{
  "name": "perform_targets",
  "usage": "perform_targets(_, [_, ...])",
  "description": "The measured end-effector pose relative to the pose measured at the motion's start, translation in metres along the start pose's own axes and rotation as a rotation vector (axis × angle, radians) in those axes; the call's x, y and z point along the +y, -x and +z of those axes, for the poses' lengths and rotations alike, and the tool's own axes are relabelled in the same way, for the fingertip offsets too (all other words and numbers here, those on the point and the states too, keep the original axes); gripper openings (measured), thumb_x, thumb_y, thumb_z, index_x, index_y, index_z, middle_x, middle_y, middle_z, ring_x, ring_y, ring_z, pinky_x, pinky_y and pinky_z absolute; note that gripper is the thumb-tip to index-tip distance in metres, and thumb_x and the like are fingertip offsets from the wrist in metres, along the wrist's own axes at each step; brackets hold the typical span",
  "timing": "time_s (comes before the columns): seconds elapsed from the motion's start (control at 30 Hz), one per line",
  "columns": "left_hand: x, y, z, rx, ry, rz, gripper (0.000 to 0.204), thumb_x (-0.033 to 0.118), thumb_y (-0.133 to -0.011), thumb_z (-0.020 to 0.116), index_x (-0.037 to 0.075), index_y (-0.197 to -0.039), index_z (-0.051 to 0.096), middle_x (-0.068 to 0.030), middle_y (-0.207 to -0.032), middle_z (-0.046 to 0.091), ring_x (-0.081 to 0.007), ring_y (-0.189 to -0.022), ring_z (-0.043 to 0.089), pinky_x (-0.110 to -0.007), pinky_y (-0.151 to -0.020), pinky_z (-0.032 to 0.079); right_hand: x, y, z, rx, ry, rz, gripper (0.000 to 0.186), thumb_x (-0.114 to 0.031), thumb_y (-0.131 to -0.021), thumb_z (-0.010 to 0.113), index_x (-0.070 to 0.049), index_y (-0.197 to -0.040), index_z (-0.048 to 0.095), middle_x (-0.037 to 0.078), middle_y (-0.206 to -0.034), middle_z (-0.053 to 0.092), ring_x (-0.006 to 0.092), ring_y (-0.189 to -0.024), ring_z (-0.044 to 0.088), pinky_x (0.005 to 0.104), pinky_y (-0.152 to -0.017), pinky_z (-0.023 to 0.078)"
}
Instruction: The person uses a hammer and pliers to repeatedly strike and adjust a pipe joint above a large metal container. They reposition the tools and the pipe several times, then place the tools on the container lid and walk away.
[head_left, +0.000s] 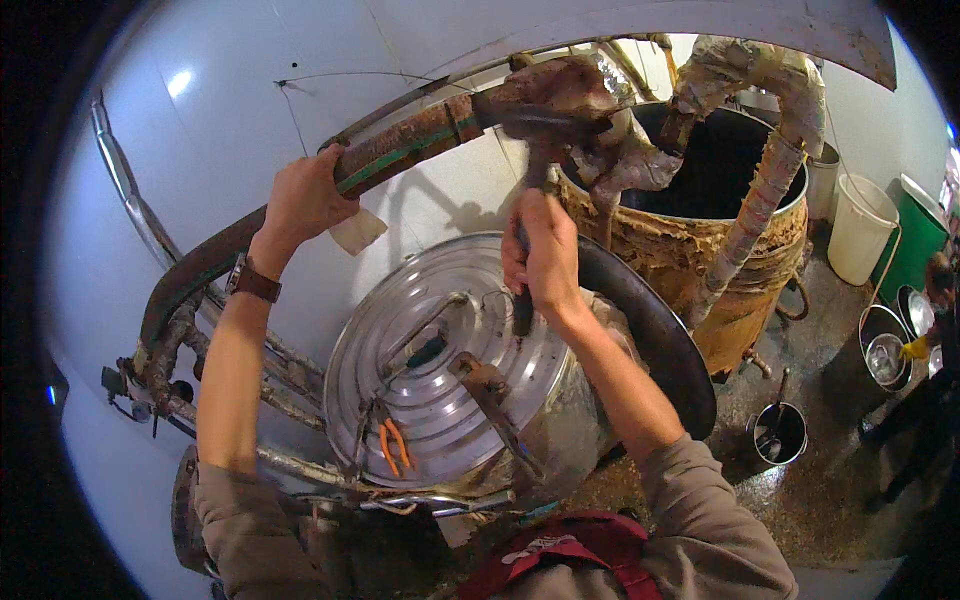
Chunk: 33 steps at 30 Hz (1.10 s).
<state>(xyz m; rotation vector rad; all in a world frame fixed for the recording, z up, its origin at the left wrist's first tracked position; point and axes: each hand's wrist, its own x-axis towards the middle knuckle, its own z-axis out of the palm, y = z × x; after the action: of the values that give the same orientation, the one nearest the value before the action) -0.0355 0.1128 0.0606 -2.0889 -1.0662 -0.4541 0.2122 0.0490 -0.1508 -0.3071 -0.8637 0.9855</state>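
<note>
My left hand (303, 203) is closed round a thick brown hose (415, 148) with a green stripe, which runs along the wall to a wrapped pipe joint (560, 85). In my right hand (545, 250) is a hammer (537, 170), its dark handle upright and its head up by the hose end. Whether the head touches the joint I cannot tell. Below my hands lies a large ribbed metal lid (450, 265) on a wide pot. Orange-handled pliers (395, 447) and a rusty long-handled tool (500, 410), perhaps a wrench, rest on it.
A tall, crusted drum (745, 330) with an open top stands at the right, with a wrapped pipe (765, 195) bending over it. Behind it are a white bucket (862, 230) and a green bin (912, 235). A small metal pail (779, 433) stands on the wet floor, near another person (925, 350).
</note>
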Motion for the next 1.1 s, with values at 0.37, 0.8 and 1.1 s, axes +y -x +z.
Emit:
perform_targets(0.37, [0.000,0.000,0.000,-0.072,-0.014,-0.041,0.059,0.025,-0.071,0.087,0.007,-0.124,0.068,-0.0202,-0.094,0.076,-0.0446,-0.091,0.072,-0.053,-0.079,0.058,-0.026,-0.002,0.009,0.030,-0.146,-0.003,0.046,-0.050,-0.113,0.051,-0.008,-0.094,0.049,0.000,-0.065,0.043,0.0099,-0.044,0.038,0.0291,-0.040,0.032])
perform_targets(0.8, [-0.008,0.003,0.013,-0.030,-0.127,-0.063,0.056,0.036,-0.079,0.083,0.011,-0.127,0.066,-0.0194,-0.099,0.076,-0.0456,-0.096,0.072,-0.055,-0.085,0.058,-0.050,0.072,-0.061,0.072,-0.086,0.349,0.044,-0.057,-0.107,0.059,-0.014,-0.107,0.058,-0.004,-0.068,0.042,0.0070,-0.044,0.034,0.0266,-0.039,0.027])
perform_targets(1.1, [-0.006,0.003,0.007,-0.029,-0.189,0.034,0.041,0.037,-0.080,0.083,0.005,-0.100,0.069,-0.0181,-0.082,0.072,-0.0414,-0.078,0.073,-0.055,-0.068,0.058,-0.017,0.121,-0.109,0.042,0.260,0.521,0.024,-0.026,-0.106,0.067,-0.005,-0.098,0.058,-0.003,-0.067,0.045,0.0075,-0.043,0.042,0.0278,-0.036,0.037])
